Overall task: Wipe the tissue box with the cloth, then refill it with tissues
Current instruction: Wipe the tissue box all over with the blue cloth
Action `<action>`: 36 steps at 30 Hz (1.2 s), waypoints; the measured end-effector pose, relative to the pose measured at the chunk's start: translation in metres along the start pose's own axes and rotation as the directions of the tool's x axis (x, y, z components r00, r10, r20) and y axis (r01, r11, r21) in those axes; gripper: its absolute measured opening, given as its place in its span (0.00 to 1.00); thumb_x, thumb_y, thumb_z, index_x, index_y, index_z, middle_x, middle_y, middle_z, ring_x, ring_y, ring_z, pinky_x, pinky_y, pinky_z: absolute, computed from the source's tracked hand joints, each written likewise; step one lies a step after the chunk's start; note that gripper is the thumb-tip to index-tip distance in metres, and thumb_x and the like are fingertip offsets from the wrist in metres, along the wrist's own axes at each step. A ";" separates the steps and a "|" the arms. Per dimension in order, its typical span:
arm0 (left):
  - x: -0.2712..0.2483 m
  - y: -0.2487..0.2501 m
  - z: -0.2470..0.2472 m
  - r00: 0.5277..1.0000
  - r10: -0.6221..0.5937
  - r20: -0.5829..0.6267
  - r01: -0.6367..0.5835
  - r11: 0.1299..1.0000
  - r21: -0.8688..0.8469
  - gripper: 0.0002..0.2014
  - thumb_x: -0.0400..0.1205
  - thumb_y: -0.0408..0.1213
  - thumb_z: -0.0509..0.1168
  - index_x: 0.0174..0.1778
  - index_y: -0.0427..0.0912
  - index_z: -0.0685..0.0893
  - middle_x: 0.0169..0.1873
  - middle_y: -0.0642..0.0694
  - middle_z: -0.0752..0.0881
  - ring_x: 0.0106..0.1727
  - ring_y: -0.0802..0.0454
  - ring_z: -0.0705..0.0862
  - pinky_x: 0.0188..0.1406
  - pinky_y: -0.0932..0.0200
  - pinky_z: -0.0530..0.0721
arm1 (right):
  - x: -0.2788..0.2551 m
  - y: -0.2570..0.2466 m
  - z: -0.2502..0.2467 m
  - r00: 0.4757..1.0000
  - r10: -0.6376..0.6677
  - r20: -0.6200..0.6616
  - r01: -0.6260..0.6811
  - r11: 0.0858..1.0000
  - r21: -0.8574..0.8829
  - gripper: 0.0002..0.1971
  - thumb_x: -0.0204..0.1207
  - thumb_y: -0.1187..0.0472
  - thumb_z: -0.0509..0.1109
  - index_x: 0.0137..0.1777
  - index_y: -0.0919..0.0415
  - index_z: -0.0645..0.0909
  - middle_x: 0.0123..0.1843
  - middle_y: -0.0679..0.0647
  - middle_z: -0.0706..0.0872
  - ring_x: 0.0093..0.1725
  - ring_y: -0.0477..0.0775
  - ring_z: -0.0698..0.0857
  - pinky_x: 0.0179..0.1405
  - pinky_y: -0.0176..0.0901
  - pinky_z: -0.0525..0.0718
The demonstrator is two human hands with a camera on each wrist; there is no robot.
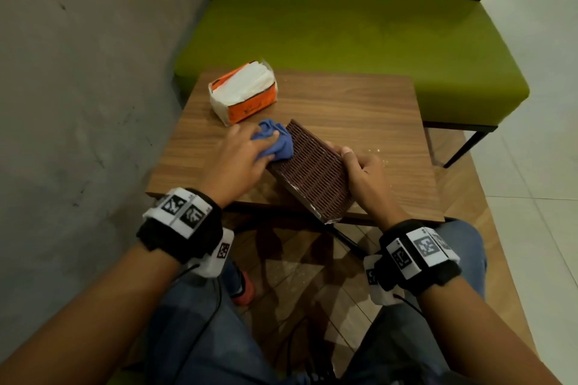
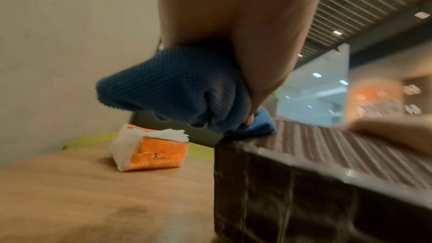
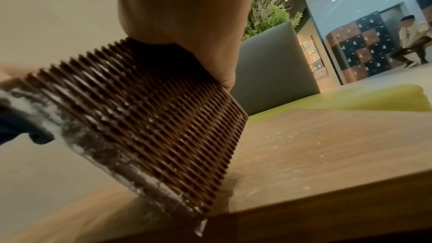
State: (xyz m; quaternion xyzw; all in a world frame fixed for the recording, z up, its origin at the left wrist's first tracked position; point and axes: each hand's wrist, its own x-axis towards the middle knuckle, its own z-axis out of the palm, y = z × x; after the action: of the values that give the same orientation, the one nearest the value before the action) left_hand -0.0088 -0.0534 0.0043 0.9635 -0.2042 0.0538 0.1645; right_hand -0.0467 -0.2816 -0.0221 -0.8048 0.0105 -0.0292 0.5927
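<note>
The left hand (image 1: pixel 240 153) grips a bunched blue cloth (image 1: pixel 278 142) against the far corner of a ribbed brown block (image 1: pixel 309 172), perhaps a filter; the right hand (image 1: pixel 366 175) clasps its right edge, tilted on the table (image 1: pixel 359 103); behind, an orange pack (image 1: pixel 253 108) holds white tissues (image 1: pixel 250 81).
</note>
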 end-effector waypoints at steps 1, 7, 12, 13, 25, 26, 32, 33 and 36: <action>0.007 -0.008 0.000 1.000 -0.014 0.008 0.014 1.000 -0.024 0.20 0.80 0.39 0.66 0.69 0.45 0.80 0.57 0.39 0.80 0.58 0.38 0.76 0.55 0.48 0.74 | 0.002 -0.002 -0.001 1.000 0.009 0.011 -0.009 1.000 -0.002 0.17 0.87 0.59 0.56 0.54 0.55 0.88 0.32 0.35 0.86 0.34 0.30 0.83 0.35 0.24 0.73; 0.002 -0.031 -0.001 0.959 -0.193 -0.206 0.128 0.948 -0.292 0.16 0.81 0.40 0.63 0.63 0.40 0.83 0.51 0.37 0.80 0.55 0.38 0.79 0.49 0.48 0.77 | -0.005 0.000 -0.014 0.998 0.065 -0.026 -0.060 0.985 0.159 0.15 0.82 0.53 0.64 0.58 0.61 0.86 0.39 0.40 0.90 0.41 0.35 0.87 0.39 0.27 0.80; -0.020 -0.001 0.025 0.967 -0.174 -0.186 0.072 0.888 -0.454 0.23 0.81 0.41 0.61 0.74 0.48 0.72 0.54 0.47 0.74 0.58 0.51 0.75 0.56 0.61 0.71 | -0.015 0.012 -0.016 0.982 0.180 0.047 -0.186 0.951 0.248 0.22 0.76 0.55 0.72 0.70 0.55 0.79 0.62 0.49 0.87 0.59 0.45 0.87 0.55 0.39 0.87; -0.020 0.006 0.030 0.967 -0.154 -0.202 0.056 0.905 -0.423 0.22 0.81 0.40 0.61 0.73 0.48 0.74 0.53 0.47 0.74 0.56 0.49 0.75 0.54 0.60 0.72 | -0.015 0.011 -0.015 0.980 0.191 0.051 -0.197 0.949 0.246 0.22 0.76 0.56 0.73 0.70 0.54 0.79 0.62 0.49 0.87 0.60 0.46 0.87 0.57 0.40 0.86; -0.045 0.035 0.039 0.984 0.083 -0.159 -0.116 0.970 -0.212 0.20 0.76 0.38 0.58 0.65 0.52 0.80 0.51 0.42 0.78 0.51 0.48 0.74 0.43 0.56 0.77 | -0.002 -0.003 -0.018 0.972 0.213 0.103 -0.233 0.934 0.271 0.21 0.76 0.62 0.72 0.70 0.57 0.79 0.61 0.47 0.86 0.55 0.36 0.86 0.48 0.26 0.84; -0.036 0.026 0.036 0.980 0.006 -0.200 -0.048 0.977 -0.208 0.21 0.76 0.38 0.57 0.65 0.52 0.81 0.51 0.42 0.78 0.50 0.46 0.75 0.43 0.51 0.78 | -0.001 -0.005 -0.018 0.971 0.214 0.110 -0.236 0.937 0.259 0.22 0.76 0.61 0.73 0.71 0.56 0.79 0.61 0.46 0.86 0.56 0.37 0.86 0.49 0.26 0.85; -0.059 0.054 0.048 0.981 0.126 -0.148 -0.162 0.950 -0.265 0.23 0.76 0.34 0.61 0.68 0.56 0.78 0.56 0.43 0.77 0.52 0.47 0.75 0.45 0.54 0.78 | 0.004 -0.007 -0.019 0.968 0.226 0.106 -0.247 0.930 0.270 0.19 0.78 0.63 0.71 0.68 0.53 0.79 0.51 0.40 0.86 0.52 0.37 0.86 0.45 0.24 0.84; -0.068 0.061 0.051 0.977 0.179 -0.118 -0.206 0.939 -0.276 0.24 0.77 0.34 0.61 0.68 0.56 0.76 0.57 0.44 0.76 0.53 0.48 0.75 0.45 0.56 0.77 | 0.004 -0.008 -0.020 0.966 0.231 0.115 -0.254 0.929 0.267 0.19 0.78 0.63 0.71 0.69 0.54 0.79 0.52 0.41 0.86 0.51 0.37 0.86 0.45 0.25 0.84; -0.055 0.045 0.049 0.983 0.127 -0.133 -0.160 0.945 -0.285 0.24 0.76 0.35 0.59 0.68 0.58 0.76 0.57 0.44 0.77 0.54 0.47 0.75 0.48 0.53 0.78 | 0.004 -0.005 -0.021 0.961 0.252 0.114 -0.273 0.927 0.258 0.21 0.77 0.60 0.72 0.71 0.57 0.79 0.57 0.45 0.87 0.53 0.37 0.86 0.46 0.25 0.84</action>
State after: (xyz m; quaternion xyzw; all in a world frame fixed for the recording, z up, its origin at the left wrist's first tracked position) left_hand -0.0757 -0.0881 -0.0382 0.9062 -0.2700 0.0891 0.3130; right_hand -0.0438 -0.3005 -0.0113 -0.7077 0.0905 0.0811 0.6960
